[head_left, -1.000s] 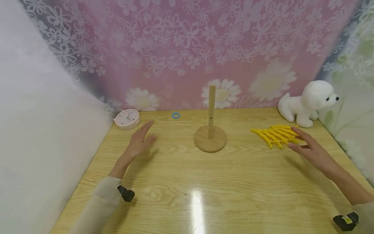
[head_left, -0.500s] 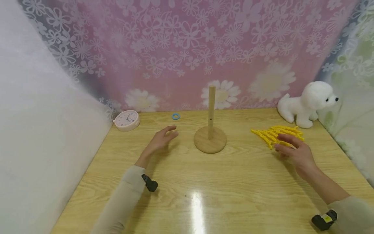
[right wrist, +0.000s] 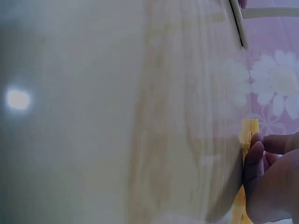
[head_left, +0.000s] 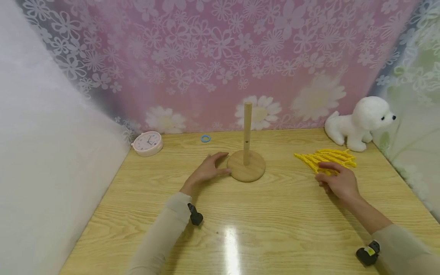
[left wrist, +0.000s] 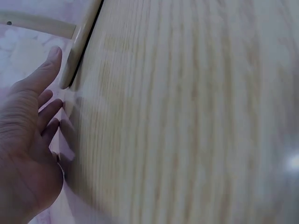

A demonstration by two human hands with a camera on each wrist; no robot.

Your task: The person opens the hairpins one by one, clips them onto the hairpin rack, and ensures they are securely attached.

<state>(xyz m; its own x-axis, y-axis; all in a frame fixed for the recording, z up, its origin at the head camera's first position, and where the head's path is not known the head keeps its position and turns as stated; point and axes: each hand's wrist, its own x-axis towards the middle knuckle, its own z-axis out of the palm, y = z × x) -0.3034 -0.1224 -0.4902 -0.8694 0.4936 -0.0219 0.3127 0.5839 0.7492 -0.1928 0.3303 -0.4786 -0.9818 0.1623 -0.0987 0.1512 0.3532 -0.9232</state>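
A wooden stand, a round base with an upright post, stands mid-table. My left hand is at the base's left edge, thumb and fingers spread apart; whether they touch the rim I cannot tell. In the left wrist view, the thumb of the left hand points towards the base's edge. My right hand is over the near left part of a yellow lattice-like piece, lying flat on the table. Its bent thumb and forefinger are close to the yellow piece, with a gap between their tips.
A small blue ring lies near the table's back edge. At the back left is a pink clock, and at the back right a white toy dog. Flowered cloth hangs behind the table.
My left hand has moved right, from near the clock to the stand's base. The right hand has shifted left and slightly towards me over the yellow piece, which lies where it was.
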